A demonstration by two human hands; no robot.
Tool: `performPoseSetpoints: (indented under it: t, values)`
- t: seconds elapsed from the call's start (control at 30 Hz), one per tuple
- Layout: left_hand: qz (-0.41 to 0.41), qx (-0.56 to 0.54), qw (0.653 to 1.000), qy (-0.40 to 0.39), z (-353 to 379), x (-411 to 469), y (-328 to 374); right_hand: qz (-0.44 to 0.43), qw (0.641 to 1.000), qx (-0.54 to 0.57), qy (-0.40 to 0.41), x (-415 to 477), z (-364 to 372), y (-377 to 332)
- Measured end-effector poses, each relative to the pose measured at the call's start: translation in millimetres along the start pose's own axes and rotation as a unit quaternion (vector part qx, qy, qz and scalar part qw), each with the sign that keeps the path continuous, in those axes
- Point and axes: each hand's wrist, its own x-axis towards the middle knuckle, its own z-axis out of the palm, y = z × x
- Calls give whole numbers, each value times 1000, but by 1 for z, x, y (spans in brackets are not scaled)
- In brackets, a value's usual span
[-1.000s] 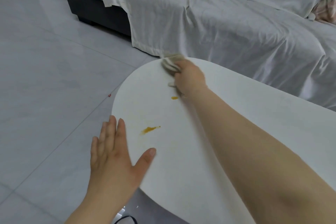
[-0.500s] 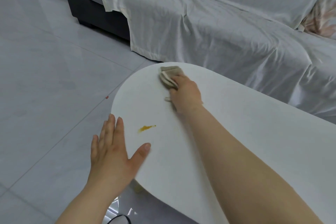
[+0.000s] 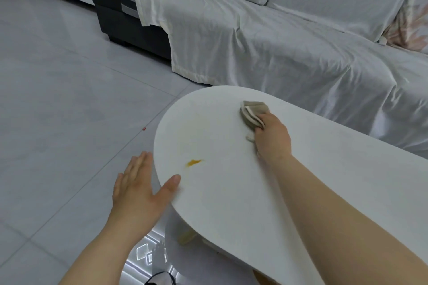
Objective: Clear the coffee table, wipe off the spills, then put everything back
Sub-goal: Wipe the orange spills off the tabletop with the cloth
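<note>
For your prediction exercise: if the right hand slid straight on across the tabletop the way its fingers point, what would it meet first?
The right hand already presses the cloth. Beyond it lies bare coffee table, then the far edge, then probably the draped sofa, though that gap is hard to judge.

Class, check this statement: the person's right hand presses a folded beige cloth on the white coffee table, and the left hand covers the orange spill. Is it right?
Not quite. The head view shows the left hand resting at the table edge, beside the orange spill, which lies uncovered. The rest stands: the right hand presses the folded beige cloth on the table.
</note>
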Motion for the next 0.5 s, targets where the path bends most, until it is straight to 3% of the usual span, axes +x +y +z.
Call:
performPoseSetpoints:
  t: [0.1, 0.2, 0.33, 0.5]
  values:
    - [-5, -3, 999, -42, -4, -1, -4, -30, 999, 11, -26, -16, 12, -25]
    - [-5, -44, 997, -57, -6, -1, -4, -142, 981, 62, -120, -50, 28, -62]
    - [1, -105, 992, -65, -10, -2, -7, -273, 940, 27, -200, -69, 35, -71]
    - [13, -108, 992, -59, -13, -3, -7, -159, 982, 8, -103, -52, 25, -62]
